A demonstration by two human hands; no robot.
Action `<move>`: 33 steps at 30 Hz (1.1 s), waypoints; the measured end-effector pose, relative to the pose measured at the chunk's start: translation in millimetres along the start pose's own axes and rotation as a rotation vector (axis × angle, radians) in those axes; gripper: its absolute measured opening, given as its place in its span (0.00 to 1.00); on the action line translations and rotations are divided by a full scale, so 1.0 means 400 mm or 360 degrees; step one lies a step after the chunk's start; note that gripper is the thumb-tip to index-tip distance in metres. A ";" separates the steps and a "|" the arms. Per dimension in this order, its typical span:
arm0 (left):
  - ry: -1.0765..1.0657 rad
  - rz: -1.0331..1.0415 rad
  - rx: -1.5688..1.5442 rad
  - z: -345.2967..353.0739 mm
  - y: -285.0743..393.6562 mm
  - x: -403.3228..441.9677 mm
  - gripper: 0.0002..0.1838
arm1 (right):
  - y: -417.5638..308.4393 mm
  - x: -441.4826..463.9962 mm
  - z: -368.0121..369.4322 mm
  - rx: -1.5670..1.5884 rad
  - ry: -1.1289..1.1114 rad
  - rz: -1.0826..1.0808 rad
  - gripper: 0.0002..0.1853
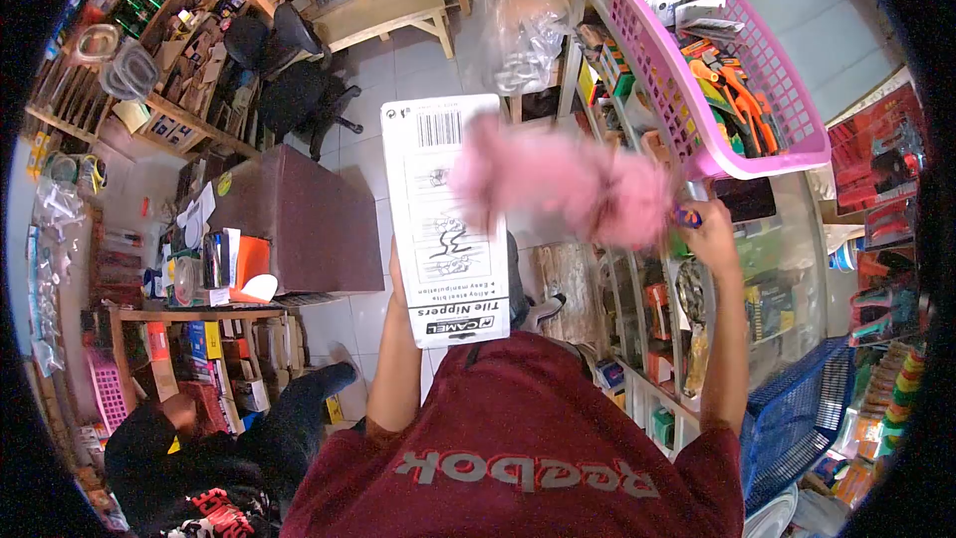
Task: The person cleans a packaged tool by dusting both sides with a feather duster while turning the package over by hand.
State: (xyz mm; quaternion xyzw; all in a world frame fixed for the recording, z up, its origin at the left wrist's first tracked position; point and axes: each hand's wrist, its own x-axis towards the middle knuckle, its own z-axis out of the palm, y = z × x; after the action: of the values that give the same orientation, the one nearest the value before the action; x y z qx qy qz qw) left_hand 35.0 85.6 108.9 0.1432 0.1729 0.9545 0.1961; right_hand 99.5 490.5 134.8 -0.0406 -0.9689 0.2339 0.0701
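A white card pack of tile nippers (445,224) is held upright in front of my chest, its printed side with a barcode and a handwritten 35 facing me. My left hand (397,274) is behind the pack's left edge, and its fingers are mostly hidden. In my right hand (709,232) is the dark handle of a fluffy pink duster (568,184), with the fingers closed round it. The duster head is blurred by motion and overlaps the pack's right edge.
At the upper right, a pink basket (662,90) of orange-handled tools stands on a glass display case (767,289). A blue crate (797,418) is lower right. A brown desk (309,224) stands left. Another person (239,448) sits lower left.
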 end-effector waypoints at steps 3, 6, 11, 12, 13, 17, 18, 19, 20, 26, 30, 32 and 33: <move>-0.0080 0.0052 0.0034 -0.005 0.007 0.017 0.33 | -0.006 -0.005 -0.010 -0.0170 -0.0201 -0.0131 0.13; 0.0124 -0.0082 0.0093 0.006 0.010 0.033 0.31 | 0.000 -0.006 0.012 -0.0052 0.0039 -0.0096 0.14; -0.0280 -0.0242 0.0478 -0.016 0.023 0.064 0.32 | 0.001 -0.006 0.027 -0.0025 0.0052 -0.0178 0.14; 0.0076 -0.0254 0.0745 0.037 0.016 0.054 0.33 | -0.017 -0.003 0.007 -0.0048 -0.0144 -0.0178 0.14; 0.0417 -0.0311 0.0962 0.089 0.008 0.045 0.34 | -0.027 -0.003 -0.004 -0.0069 -0.0343 -0.0175 0.15; 0.0078 -0.0655 0.0720 0.025 0.008 0.084 0.35 | -0.004 -0.008 0.037 0.0090 -0.0003 -0.0101 0.15; 0.0078 -0.0669 0.0756 0.032 0.005 0.093 0.35 | 0.010 -0.012 0.054 0.0115 0.0043 -0.0139 0.15; 0.0077 -0.0684 0.0792 0.039 0.002 0.101 0.35 | 0.019 -0.013 0.057 0.0140 0.0088 -0.0185 0.16; 0.0162 -0.0623 0.0936 0.073 0.004 0.109 0.35 | 0.022 -0.013 0.041 0.0043 -0.0260 -0.0125 0.16; 0.0542 -0.0249 0.1031 0.196 -0.001 0.113 0.29 | -0.034 -0.027 0.039 -0.0031 0.0224 -0.0165 0.16; 0.0277 -0.0179 0.1299 0.132 -0.002 0.155 0.26 | -0.004 -0.016 0.048 0.0001 -0.0208 -0.0370 0.13; 0.0124 -0.0129 0.1506 0.096 0.027 0.168 0.25 | -0.028 -0.021 0.037 0.0131 -0.0114 -0.0245 0.12; 0.0085 -0.0091 0.1578 0.092 0.038 0.175 0.25 | -0.051 -0.010 0.027 0.0112 -0.0071 -0.0187 0.12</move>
State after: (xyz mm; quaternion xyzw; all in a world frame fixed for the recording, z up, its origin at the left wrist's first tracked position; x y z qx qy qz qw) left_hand -19.0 112.2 162.2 0.1898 0.6150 0.7549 0.1260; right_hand 100.7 467.1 134.2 0.0242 -0.9621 0.2641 0.0633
